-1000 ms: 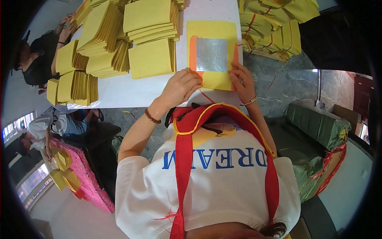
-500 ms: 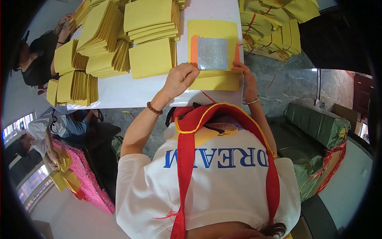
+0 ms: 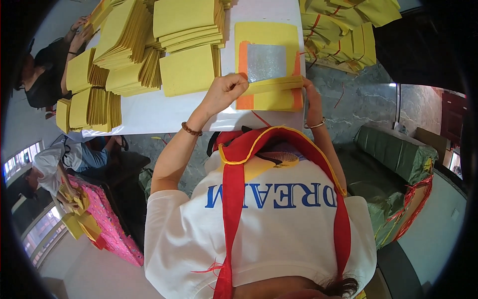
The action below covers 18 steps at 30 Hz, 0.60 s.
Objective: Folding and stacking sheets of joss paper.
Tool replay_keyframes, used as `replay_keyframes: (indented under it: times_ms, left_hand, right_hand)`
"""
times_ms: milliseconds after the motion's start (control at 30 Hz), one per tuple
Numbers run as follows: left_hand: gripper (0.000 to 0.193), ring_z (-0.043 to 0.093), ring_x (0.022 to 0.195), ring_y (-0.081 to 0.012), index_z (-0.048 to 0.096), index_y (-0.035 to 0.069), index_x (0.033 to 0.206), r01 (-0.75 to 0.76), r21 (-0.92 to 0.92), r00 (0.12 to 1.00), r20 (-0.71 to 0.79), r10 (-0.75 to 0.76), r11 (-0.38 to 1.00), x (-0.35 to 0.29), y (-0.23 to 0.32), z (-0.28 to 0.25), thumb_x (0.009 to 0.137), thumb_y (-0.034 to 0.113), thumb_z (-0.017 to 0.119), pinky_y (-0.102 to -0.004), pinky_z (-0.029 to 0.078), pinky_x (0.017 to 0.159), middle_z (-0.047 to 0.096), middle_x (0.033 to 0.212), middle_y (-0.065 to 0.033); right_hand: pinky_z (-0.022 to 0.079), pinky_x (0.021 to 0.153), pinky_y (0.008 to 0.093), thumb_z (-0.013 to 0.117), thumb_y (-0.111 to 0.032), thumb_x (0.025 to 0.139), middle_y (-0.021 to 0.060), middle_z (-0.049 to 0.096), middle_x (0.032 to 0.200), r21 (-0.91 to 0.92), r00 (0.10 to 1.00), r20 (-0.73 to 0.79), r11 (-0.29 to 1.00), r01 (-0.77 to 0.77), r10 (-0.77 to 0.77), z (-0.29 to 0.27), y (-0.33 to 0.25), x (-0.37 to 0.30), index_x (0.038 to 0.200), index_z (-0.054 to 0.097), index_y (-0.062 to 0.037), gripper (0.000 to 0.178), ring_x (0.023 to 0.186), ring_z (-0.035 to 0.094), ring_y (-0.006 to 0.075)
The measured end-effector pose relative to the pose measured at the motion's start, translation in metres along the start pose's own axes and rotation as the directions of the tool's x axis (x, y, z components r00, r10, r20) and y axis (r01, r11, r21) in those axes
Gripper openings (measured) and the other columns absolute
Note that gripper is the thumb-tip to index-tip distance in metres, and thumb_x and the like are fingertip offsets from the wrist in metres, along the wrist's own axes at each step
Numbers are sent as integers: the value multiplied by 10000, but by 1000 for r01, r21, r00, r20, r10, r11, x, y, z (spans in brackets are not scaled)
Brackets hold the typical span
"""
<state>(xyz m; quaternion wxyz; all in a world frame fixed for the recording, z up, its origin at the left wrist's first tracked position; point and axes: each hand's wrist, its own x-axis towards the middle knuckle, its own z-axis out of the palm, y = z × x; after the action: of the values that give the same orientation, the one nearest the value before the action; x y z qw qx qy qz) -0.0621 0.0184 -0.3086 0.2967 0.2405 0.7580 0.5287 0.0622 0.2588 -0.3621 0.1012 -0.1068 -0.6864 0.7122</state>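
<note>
A pile of yellow paper sheets (image 3: 271, 31) lies at the table's near right corner. On it are a silver square (image 3: 266, 62) and orange side strips (image 3: 243, 56). A narrow folded band of yellow paper (image 3: 276, 85) crosses the square's near edge. My left hand (image 3: 225, 95) is closed, thumb and fingers pinching the band's left end. At its right end, my right hand (image 3: 312, 99) holds the paper with bent fingers, their tips partly hidden. Yellow paper with orange edges shows on the near side of the band.
Stacks of folded yellow paper (image 3: 186, 70) stand left on the white table (image 3: 144, 112). Red-tied yellow bundles (image 3: 343, 42) lie beyond its right edge. Green wrapped packages (image 3: 396, 149) stand at right. One person (image 3: 47, 74) handles yellow paper at far left; another works at a pink-covered table (image 3: 107, 214).
Both hands have moved slightly away from me with the folded yellow band. It now covers the near part of the silver square, and orange edges show on its near side.
</note>
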Motion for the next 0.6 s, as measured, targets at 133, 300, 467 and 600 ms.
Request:
replay_keyframes:
  times_ms: [133,300,467,600]
  left_hand:
    - [167,434,623,-71,566,-32,801,13,-38,999,42,-11,999,4,5,-4,844,129,546,-235,385,570,521,697,-20]
    - [180,419,637,-59,555,-29,788,3,-41,998,63,0,999,6,4,-5,856,136,534,-225,375,581,510,693,3]
    - [184,416,639,-56,556,-26,791,6,-67,999,51,-2,998,6,5,-4,866,140,529,-223,370,580,509,702,15]
    - [179,423,659,-56,560,-26,801,-28,-105,998,61,35,994,7,-4,-4,867,136,525,-217,376,600,528,741,15]
  right_hand:
    - [281,1005,332,376,-304,929,138,487,1251,-28,999,8,999,46,-46,5,-21,-1,1118,564,21,420,1176,425,235]
    - [287,1003,330,492,-234,885,126,492,1245,-4,999,10,999,52,-52,2,-13,-1,1127,562,6,348,1182,420,225]
    - [338,968,317,662,-99,763,105,525,1211,-140,998,-27,989,52,-56,4,-7,1,1077,595,-36,327,1136,469,202]
    - [356,933,279,619,-93,801,51,540,1152,-179,995,-14,979,92,-96,5,-7,2,1101,569,-36,310,1082,483,154]
